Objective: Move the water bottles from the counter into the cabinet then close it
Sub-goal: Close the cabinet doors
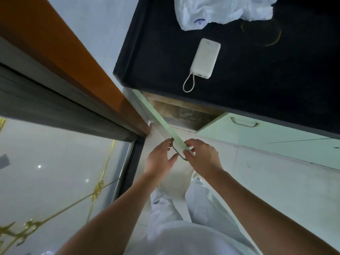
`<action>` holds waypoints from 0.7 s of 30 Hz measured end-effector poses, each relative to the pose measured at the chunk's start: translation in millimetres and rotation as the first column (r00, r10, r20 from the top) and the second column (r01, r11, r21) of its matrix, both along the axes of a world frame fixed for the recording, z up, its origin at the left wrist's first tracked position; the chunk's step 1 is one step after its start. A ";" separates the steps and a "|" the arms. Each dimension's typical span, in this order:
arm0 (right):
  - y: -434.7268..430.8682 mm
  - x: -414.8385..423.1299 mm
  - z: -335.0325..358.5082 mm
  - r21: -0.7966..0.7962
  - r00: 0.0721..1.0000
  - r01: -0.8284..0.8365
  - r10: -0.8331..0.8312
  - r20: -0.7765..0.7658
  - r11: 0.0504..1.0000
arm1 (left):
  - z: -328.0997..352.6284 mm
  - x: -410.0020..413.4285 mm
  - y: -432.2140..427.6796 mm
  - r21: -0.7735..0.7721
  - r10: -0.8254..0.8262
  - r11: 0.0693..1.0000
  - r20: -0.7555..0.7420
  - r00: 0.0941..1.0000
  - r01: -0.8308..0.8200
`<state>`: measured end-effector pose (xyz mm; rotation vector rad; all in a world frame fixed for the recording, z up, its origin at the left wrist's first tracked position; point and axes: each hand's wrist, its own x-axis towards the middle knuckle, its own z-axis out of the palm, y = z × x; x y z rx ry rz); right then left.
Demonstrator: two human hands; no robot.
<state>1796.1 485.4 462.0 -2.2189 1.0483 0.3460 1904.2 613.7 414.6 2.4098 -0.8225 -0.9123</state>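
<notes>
Head view: the open cabinet door stands edge-on below the black counter. The left hand curls round its handle. The right hand pinches the door's outer edge, just beside the handle.

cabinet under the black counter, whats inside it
Through the open door, only a bare, stained brownish inner surface of the cabinet shows, with no water bottles visible. The counter overhang covers the rest of the inside, so its contents cannot be told.
</notes>
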 end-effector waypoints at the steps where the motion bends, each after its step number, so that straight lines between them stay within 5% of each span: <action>1: -11.5 -3.5 -0.4 -0.019 1.000 0.006 -0.006 0.002 1.000 | -0.8 -2.0 -11.3 -0.008 0.005 1.000 0.000 1.000 -0.005; 11: -95.4 -39.0 -8.7 -0.215 0.967 0.100 -0.044 0.253 0.972 | -4.7 -9.4 -88.9 -0.070 0.011 0.998 0.051 0.999 -0.008; 21: -115.9 -69.2 -10.9 -0.171 0.971 0.081 -0.040 0.235 0.982 | 0.2 -1.7 -119.6 0.008 -0.112 0.994 0.120 0.986 0.112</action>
